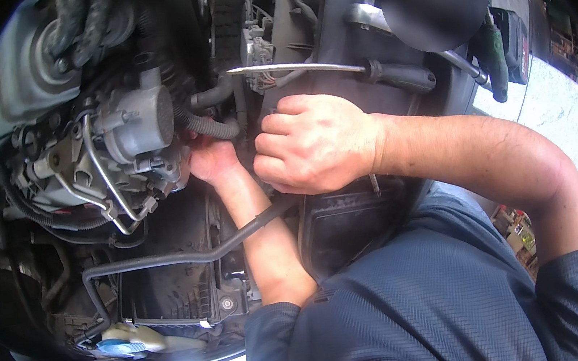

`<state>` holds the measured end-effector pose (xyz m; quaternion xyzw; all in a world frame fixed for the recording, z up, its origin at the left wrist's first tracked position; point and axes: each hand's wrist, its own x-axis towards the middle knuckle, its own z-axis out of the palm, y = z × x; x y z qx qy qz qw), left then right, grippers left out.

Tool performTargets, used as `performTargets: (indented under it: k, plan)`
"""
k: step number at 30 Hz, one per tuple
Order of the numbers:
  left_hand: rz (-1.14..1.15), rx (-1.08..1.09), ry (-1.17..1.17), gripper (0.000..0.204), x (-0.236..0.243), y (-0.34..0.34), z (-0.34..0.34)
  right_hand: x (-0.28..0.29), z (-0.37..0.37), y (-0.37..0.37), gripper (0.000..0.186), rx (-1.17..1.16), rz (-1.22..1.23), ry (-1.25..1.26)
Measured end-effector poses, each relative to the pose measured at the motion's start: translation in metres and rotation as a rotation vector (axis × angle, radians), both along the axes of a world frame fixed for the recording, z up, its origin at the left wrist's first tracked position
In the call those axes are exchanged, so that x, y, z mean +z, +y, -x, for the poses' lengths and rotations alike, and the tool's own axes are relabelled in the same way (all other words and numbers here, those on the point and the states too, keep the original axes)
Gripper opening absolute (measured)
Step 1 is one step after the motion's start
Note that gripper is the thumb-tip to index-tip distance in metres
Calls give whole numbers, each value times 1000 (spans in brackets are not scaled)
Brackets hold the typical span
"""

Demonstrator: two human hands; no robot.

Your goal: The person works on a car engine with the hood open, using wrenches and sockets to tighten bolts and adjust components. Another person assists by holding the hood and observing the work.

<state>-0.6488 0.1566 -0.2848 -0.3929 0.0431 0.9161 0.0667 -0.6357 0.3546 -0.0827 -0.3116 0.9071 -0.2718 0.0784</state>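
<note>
My left hand (212,160) reaches into an engine bay, beside a silver cylindrical engine part (142,119) and under a ribbed black hose (213,127). Its fingertips are mostly hidden there, so what they touch does not show. To the right, my right hand (317,144) is closed in a fist, knuckles toward the left hand; anything inside it is hidden. Just beyond that fist lies a long, slightly bent metal-shafted tool with a black handle (403,76). A thin dark pipe (168,260) crosses over my left forearm.
A ratchet (370,18) lies on the dark panel at the far right, near a green-handled tool (496,62). A black open housing (349,223) sits below my right hand. Metal lines (106,175) and wiring crowd the left side.
</note>
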Motion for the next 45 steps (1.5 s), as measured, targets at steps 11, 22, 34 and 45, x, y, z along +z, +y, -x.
performTargets:
  k: [11, 22, 34, 45]
  plan:
    - [-185, -32, 105, 34, -23, -6, -5, 1, 7, -1, 24, -1, 0, 36]
    - [-162, -122, 61, 43, -12, -12, -3, 23, 17, -19, 20, 75, -91, 93]
    - [-112, -59, 196, 28, -3, -2, 4, 32, 18, -27, 15, 79, -125, 99]
    - [9, 124, 55, 25, -27, 20, -20, 34, 17, -31, 13, 95, -132, 124]
